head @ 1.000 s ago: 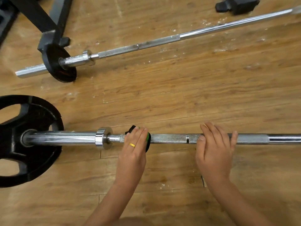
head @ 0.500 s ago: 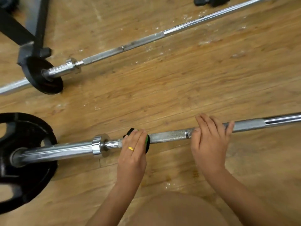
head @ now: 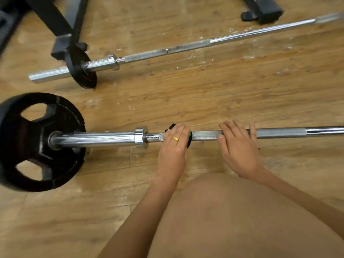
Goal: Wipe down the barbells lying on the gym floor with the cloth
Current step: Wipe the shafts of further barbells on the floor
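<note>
The near barbell [head: 279, 132] lies across the wooden floor, with a large black plate [head: 37, 142] on its left sleeve. My left hand [head: 174, 146] grips a black and green cloth [head: 189, 137] wrapped over the bar, just right of the collar [head: 140, 137]. My right hand [head: 238, 148] rests on the knurled part a little farther right, fingers laid over the bar and thumb on its near side. A second barbell [head: 186, 48] lies farther away at a slant, carrying a small black plate [head: 81, 71].
A black rack foot [head: 63, 43] stands at the far left behind the small plate. Another black base block [head: 264, 8] sits at the top right. My bare knee [head: 232, 211] fills the lower right. White dust speckles the floor [head: 242, 86] between the bars.
My right hand has slid left along the bar toward my left hand, covering the ring mark. My left hand and the cloth stay near the collar. My view has shifted and my knee now shows.
</note>
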{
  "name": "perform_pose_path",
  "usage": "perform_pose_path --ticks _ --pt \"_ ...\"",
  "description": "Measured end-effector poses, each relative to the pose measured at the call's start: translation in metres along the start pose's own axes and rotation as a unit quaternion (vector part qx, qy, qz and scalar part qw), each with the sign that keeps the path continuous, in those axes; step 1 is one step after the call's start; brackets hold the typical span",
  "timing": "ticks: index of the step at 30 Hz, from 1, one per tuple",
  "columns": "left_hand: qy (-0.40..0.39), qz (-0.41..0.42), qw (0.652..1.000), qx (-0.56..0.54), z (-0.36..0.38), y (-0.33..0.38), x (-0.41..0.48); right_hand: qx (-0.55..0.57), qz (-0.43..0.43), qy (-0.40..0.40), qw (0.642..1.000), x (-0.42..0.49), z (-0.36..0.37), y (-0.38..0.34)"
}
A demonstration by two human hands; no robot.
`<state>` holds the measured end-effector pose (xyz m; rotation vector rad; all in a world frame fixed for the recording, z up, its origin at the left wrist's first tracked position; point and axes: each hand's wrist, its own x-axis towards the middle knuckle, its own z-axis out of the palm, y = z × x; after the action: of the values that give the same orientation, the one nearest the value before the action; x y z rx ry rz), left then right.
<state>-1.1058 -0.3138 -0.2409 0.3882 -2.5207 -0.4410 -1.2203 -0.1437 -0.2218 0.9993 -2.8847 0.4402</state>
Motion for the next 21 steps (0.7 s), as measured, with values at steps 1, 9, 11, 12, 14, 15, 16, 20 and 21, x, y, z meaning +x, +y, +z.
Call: perform_pose_path --ticks 1,9,11,12,14,15,16,20,21 --pt "-0.010 0.001 1.000 0.000 -0.003 0.002 0.001 -0.004 -0.004 0.000 1.000 0.000 -0.001 0.001" --pt "-0.012 -0.058 0.998 0.017 -0.021 -0.020 -0.012 -0.024 0.003 -0.013 1.000 -0.001 0.001 0.002" --pt "0.024 -0.092 0.995 0.022 -0.018 -0.018 -0.012 -0.025 0.009 -0.019 0.999 -0.001 0.000 0.001" --pt "0.036 -0.102 0.994 0.026 -0.015 -0.013 -0.011 -0.025 0.012 -0.022 0.999 -0.001 -0.001 0.000" --pt "0.032 -0.089 0.995 0.026 -0.009 -0.002 -0.009 -0.019 -0.001 -0.032 0.999 0.000 -0.001 -0.005" --pt "0.019 -0.061 0.998 0.024 -0.008 0.002 -0.010 -0.018 -0.017 -0.036 0.999 0.000 0.000 -0.010" --pt "0.007 -0.029 0.999 0.021 -0.007 0.003 -0.011 -0.019 -0.034 -0.036 0.999 0.000 0.002 -0.015" --pt "-0.034 -0.001 0.999 0.024 -0.011 -0.009 -0.011 -0.023 -0.024 -0.008 0.999 0.000 0.014 -0.031" --pt "-0.039 -0.007 0.999 0.022 -0.012 -0.008 -0.010 -0.022 -0.022 -0.008 0.999 -0.001 0.016 -0.030"
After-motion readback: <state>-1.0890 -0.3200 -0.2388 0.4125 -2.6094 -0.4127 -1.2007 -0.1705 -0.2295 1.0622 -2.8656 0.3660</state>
